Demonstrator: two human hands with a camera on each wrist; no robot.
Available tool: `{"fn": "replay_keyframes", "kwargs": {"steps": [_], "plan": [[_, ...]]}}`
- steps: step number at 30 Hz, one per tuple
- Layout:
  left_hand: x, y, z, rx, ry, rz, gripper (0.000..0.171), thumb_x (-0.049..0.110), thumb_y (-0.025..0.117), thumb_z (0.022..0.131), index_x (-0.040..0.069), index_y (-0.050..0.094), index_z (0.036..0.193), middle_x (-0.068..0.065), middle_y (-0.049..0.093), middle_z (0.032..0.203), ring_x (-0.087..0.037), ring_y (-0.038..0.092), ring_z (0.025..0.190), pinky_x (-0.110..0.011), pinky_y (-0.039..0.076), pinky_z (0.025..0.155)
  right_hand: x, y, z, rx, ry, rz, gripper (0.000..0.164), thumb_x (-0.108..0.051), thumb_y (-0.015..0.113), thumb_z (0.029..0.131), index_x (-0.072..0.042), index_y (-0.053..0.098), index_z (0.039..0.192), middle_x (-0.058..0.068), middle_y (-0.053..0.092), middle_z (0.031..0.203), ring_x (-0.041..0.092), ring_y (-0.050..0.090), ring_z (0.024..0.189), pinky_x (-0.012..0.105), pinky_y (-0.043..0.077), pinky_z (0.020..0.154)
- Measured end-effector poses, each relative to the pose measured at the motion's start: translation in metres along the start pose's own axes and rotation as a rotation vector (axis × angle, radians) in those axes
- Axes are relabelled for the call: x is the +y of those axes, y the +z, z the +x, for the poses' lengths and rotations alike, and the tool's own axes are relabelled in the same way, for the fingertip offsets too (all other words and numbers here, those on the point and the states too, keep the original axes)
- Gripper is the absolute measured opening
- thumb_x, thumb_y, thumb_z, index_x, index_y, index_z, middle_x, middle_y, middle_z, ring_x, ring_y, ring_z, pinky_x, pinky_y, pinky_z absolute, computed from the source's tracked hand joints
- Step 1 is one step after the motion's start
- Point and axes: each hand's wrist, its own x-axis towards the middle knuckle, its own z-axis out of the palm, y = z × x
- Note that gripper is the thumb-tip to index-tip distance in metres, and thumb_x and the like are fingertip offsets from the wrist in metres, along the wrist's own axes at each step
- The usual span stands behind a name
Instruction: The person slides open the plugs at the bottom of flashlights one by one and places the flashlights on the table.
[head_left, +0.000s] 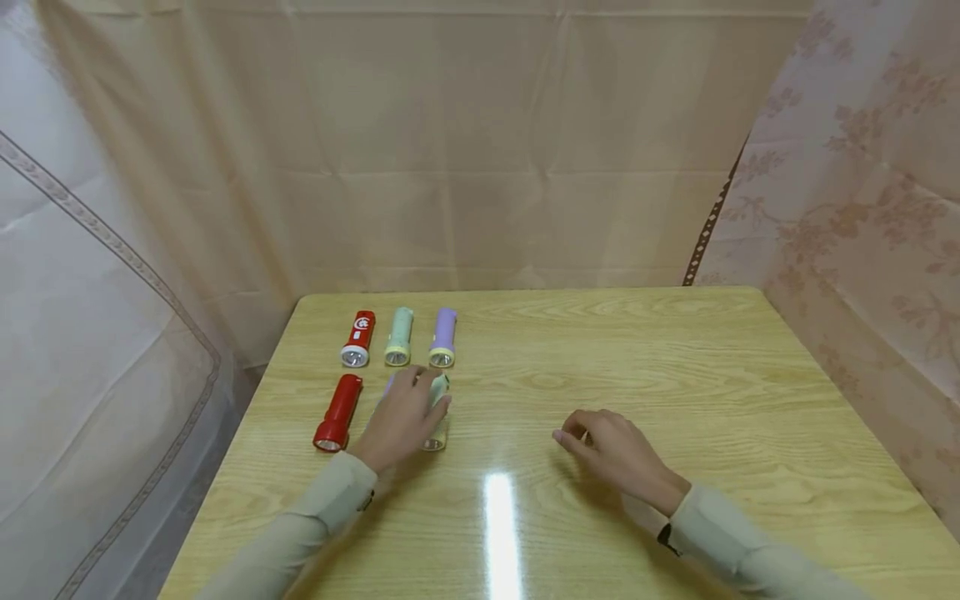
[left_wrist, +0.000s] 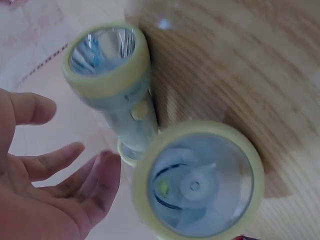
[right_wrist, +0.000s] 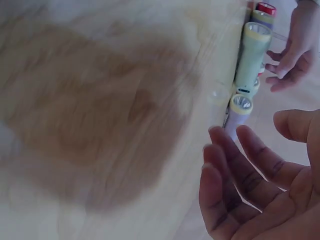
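Note:
My left hand (head_left: pixel 405 421) hovers over the front row of flashlights, its fingers loosely bent and apart from them in the left wrist view. Below it lies a pale green flashlight (head_left: pixel 435 440) with a yellow head, its middle covered by the hand in the head view. Beside that, a second yellow-rimmed flashlight (left_wrist: pixel 197 187) points its lens at the left wrist camera; only a sliver of its purple body (head_left: pixel 389 382) shows from the head. My right hand (head_left: pixel 615 450) is held above the table to the right, fingers loosely curled around nothing.
A plain red flashlight (head_left: pixel 339 412) lies left of my left hand. Behind stand out a red-and-white flashlight (head_left: pixel 360 335), a green flashlight (head_left: pixel 401 331) and a purple flashlight (head_left: pixel 444 333) in a row. The wooden table (head_left: pixel 675 358) meets a beige curtain (head_left: pixel 450 167) at the back.

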Motion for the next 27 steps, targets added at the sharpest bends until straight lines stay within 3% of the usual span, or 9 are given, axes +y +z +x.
{"fn": "replay_keyframes", "kwargs": {"steps": [5, 9, 11, 16, 22, 27], "plan": [[-0.008, -0.007, 0.007, -0.06, -0.105, -0.143, 0.036, 0.016, 0.064, 0.102, -0.003, 0.062, 0.133, -0.02, 0.062, 0.119, -0.022, 0.06, 0.088, -0.037, 0.056, 0.076, -0.001, 0.005, 0.002, -0.082, -0.005, 0.139, 0.034, -0.041, 0.058, 0.106, -0.013, 0.072, 0.095, -0.008, 0.069, 0.081, 0.003, 0.057, 0.062, 0.024, 0.051, 0.059], [-0.014, -0.011, 0.012, -0.116, -0.187, -0.178, 0.036, 0.017, 0.061, 0.104, -0.001, 0.061, 0.135, -0.023, 0.058, 0.131, -0.019, 0.061, 0.081, -0.031, 0.055, 0.067, -0.002, 0.012, 0.006, -0.116, -0.009, 0.21, 0.038, -0.043, 0.057, 0.106, -0.011, 0.073, 0.095, -0.005, 0.069, 0.08, 0.005, 0.057, 0.06, 0.025, 0.05, 0.056], [-0.016, -0.011, 0.014, -0.134, -0.207, -0.175, 0.036, 0.017, 0.062, 0.104, -0.001, 0.061, 0.135, -0.02, 0.059, 0.126, -0.019, 0.06, 0.079, -0.03, 0.053, 0.064, -0.003, 0.015, 0.008, -0.128, -0.006, 0.241, 0.037, -0.043, 0.058, 0.106, -0.01, 0.073, 0.095, -0.004, 0.069, 0.078, 0.007, 0.057, 0.059, 0.025, 0.049, 0.055], [-0.021, -0.01, 0.017, -0.142, -0.224, -0.157, 0.033, 0.016, 0.063, 0.103, -0.001, 0.063, 0.131, -0.012, 0.06, 0.107, -0.018, 0.057, 0.075, -0.028, 0.052, 0.062, -0.008, 0.021, 0.013, -0.167, 0.025, 0.317, 0.034, -0.039, 0.059, 0.106, -0.01, 0.073, 0.095, 0.0, 0.069, 0.077, 0.01, 0.057, 0.057, 0.025, 0.048, 0.052], [-0.024, -0.009, 0.021, -0.149, -0.233, -0.139, 0.031, 0.014, 0.062, 0.102, -0.003, 0.064, 0.128, -0.012, 0.066, 0.103, -0.019, 0.059, 0.078, -0.03, 0.054, 0.064, -0.014, 0.028, 0.017, -0.205, 0.083, 0.405, 0.033, -0.036, 0.059, 0.106, -0.008, 0.073, 0.096, 0.006, 0.068, 0.077, 0.021, 0.062, 0.061, 0.026, 0.049, 0.052], [-0.024, -0.011, 0.026, -0.142, -0.215, -0.131, 0.03, 0.013, 0.062, 0.102, -0.006, 0.065, 0.126, -0.015, 0.07, 0.106, -0.02, 0.064, 0.082, -0.033, 0.057, 0.068, -0.018, 0.036, 0.02, -0.223, 0.11, 0.44, 0.034, -0.036, 0.059, 0.106, -0.008, 0.073, 0.096, 0.006, 0.068, 0.075, 0.022, 0.062, 0.059, 0.026, 0.047, 0.05]]}}
